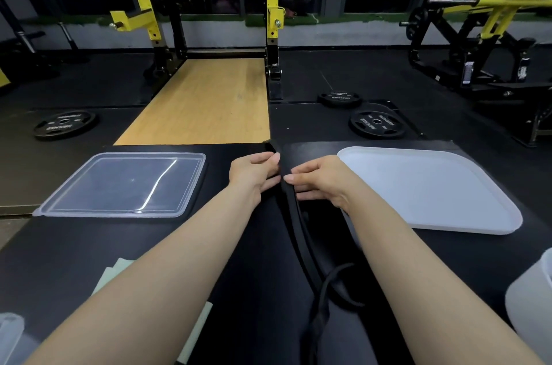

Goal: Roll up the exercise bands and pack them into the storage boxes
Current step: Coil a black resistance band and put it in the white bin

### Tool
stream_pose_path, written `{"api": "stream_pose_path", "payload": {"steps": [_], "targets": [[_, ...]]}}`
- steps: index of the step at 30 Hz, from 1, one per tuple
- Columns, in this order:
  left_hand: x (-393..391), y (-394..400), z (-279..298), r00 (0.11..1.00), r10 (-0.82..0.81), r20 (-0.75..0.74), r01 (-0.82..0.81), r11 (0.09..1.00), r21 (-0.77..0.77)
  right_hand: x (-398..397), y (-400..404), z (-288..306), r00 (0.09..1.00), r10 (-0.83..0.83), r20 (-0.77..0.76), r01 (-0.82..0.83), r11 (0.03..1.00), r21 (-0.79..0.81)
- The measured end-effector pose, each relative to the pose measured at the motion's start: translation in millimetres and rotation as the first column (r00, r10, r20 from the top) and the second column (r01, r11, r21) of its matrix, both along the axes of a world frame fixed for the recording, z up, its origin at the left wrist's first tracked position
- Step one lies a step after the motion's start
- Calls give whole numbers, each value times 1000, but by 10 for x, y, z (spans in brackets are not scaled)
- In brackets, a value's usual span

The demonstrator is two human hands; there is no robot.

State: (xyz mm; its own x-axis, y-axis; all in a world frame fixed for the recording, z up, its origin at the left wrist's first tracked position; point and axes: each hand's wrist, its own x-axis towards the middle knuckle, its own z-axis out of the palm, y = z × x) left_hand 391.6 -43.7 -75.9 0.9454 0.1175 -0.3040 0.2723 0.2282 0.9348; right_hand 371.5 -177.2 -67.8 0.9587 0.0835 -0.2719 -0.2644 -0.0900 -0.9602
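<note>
A long black exercise band (298,233) runs down the middle of the black mat (239,260) from the far edge toward me, hard to tell from the dark surface. My left hand (257,173) pinches the band near its far end. My right hand (319,179) pinches it just beside, thumb and fingers on the strap. A clear plastic lid (125,185) lies flat at the left, and a white lid (433,188) lies flat at the right.
A translucent white box (531,305) stands at the right edge and another container corner (12,334) at the bottom left. Pale green sheets (116,272) lie under my left forearm. Weight plates (64,124) (376,122) lie on the floor beyond, by a squat rack (271,21).
</note>
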Motion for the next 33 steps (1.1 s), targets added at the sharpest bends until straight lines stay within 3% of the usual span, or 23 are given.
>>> {"api": "stream_pose_path", "payload": {"steps": [7, 13, 17, 20, 25, 28, 33], "targets": [[-304, 168, -29, 965, -259, -48, 259, 966, -16, 58, 45, 13, 993, -110, 31, 101, 970, 221], [-435, 95, -46, 965, -260, -28, 254, 958, -133, 97, 113, 37, 977, -209, 30, 189, 929, 319], [-464, 69, -59, 978, -210, -13, 208, 974, -93, 82, 99, 4, 980, -198, 27, 180, 933, 312], [-460, 51, -36, 985, -172, 3, 172, 984, -38, 5, 44, 4, 992, -124, 39, 111, 964, 242], [-378, 15, 29, 995, -95, 29, 95, 995, 3, -291, -31, 65, 993, -13, 119, 29, 990, -135], [-343, -11, 77, 997, -71, 41, 71, 997, 9, -407, -27, 48, 992, 49, 112, -17, 964, -267], [-363, -29, 105, 997, -74, 38, 75, 997, -18, -441, -23, -3, 987, 13, 161, 20, 979, -205]]}}
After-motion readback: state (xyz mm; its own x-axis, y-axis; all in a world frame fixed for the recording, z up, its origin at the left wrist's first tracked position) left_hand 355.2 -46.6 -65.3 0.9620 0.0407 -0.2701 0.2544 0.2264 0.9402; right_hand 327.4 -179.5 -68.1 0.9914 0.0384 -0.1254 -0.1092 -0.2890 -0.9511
